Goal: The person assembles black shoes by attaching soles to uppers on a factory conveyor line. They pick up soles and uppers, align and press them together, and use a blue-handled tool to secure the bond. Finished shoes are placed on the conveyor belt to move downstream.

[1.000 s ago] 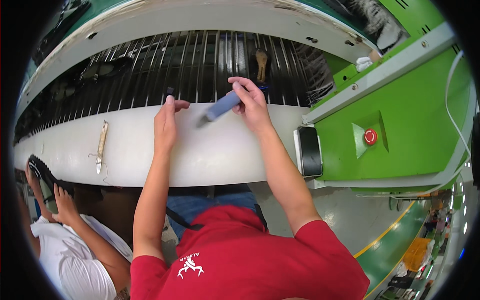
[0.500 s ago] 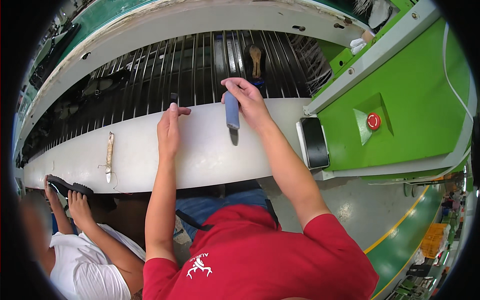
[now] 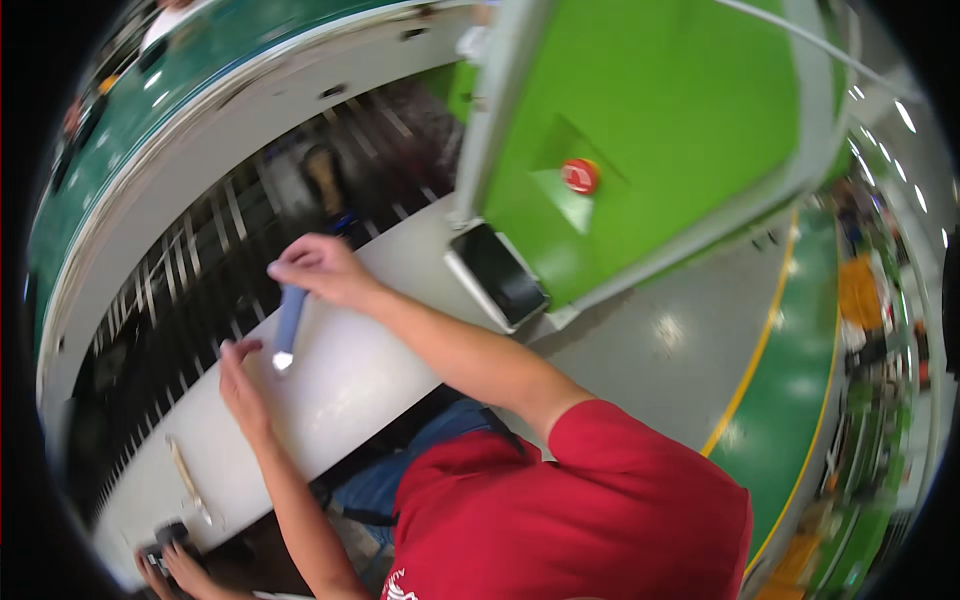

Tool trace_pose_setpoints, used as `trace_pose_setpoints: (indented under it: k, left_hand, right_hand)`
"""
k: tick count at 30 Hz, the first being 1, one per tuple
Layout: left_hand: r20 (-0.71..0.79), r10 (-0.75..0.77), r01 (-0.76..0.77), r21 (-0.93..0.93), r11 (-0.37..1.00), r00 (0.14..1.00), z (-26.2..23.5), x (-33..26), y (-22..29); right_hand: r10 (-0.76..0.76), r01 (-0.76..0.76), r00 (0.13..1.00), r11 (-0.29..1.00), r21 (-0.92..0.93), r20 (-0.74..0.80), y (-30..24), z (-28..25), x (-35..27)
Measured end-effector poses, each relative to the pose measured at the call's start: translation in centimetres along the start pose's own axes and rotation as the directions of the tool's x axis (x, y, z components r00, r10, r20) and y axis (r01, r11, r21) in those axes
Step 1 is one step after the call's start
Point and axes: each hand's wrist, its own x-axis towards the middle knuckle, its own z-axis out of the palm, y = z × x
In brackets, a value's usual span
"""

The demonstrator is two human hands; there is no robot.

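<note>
R fingers (image 3: 300, 272) on blue-hdl tool (image 3: 289, 322), L fingers (image 3: 232, 362) nr it, wht tabletop (image 3: 345, 380)

Head cam, left unit of a side-by-side fisheye pair, sat on the wearer's head and looked steeply down. Red shirt (image 3: 570, 500) was nearest, filling the lower middle; right hand (image 3: 330, 276) and left hand (image 3: 242, 388) sat farther out, left of centre, at the white worktop (image 3: 350, 395). View was unmirrored but skewed: worktop ran diagonally, lower left to upper middle. Wide coverage took in the green machine housing (image 3: 670, 120) upper right, grey floor (image 3: 640, 350) right of centre, and a co-worker's hands (image 3: 182, 568), small, lower left. Pale machine beam (image 3: 270, 115) bowed toward the circular border.
</note>
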Motion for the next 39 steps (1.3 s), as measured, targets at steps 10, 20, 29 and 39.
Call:
trace_pose_setpoints:
  k: [10,20,29,39]
  left_hand:
    - [0.068,0.089,-0.095,0.086,0.992,0.994,0.5,-0.1,1.0]
    - [0.086,0.114,-0.12,0.073,0.99,0.99,1.1,0.0,0.8]
    - [-0.009,0.022,-0.021,0.071,0.997,1.0,0.6,-0.8,1.4]
    - [0.087,0.45,-0.415,0.567,0.711,0.889,2.3,-0.6,0.4]
  right_hand:
    - [-0.283,0.276,0.959,0.945,-0.176,-0.017,1.6,-0.6,0.5]
    - [-0.108,0.118,0.991,0.984,-0.137,0.076,1.1,-1.0,-0.1]
    - [-0.18,0.217,0.971,0.942,-0.256,0.159,1.3,-0.4,0.0]
    - [-0.118,0.125,0.989,0.99,-0.072,0.091,0.0,0.8,-0.9]
